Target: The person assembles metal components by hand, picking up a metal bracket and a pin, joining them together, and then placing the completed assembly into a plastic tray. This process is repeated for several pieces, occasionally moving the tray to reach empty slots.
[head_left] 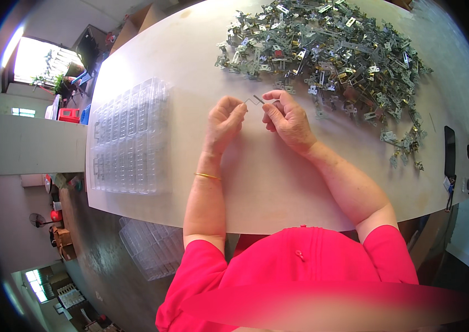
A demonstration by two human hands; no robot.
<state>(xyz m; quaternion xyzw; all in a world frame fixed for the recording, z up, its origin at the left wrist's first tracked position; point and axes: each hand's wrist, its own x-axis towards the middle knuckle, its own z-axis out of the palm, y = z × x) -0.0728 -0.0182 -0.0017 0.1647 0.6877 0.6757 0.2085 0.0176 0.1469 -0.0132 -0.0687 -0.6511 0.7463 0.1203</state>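
Metal piece [259, 100] in pinched right hand [290, 122]

The left forearm [206, 202] and right forearm [350, 178] reach forward; the left hand [225, 123] and right hand [290, 122] face each other, slightly apart, both pinching, fingers [276, 96] curled.

I count two hands above one pale table: one left hand [224, 123], one right hand [290, 123]. Between them shows at least one thin bent wire [252, 100]. The table [256, 188] bears one heap of metal parts [334, 52], too tangled to number, one pile of clear trays [132, 138] and one black slab [449, 152]. Below its near edge sits one more tray pile [151, 249]; left of it, one red stool [69, 114] and one fan [37, 220].
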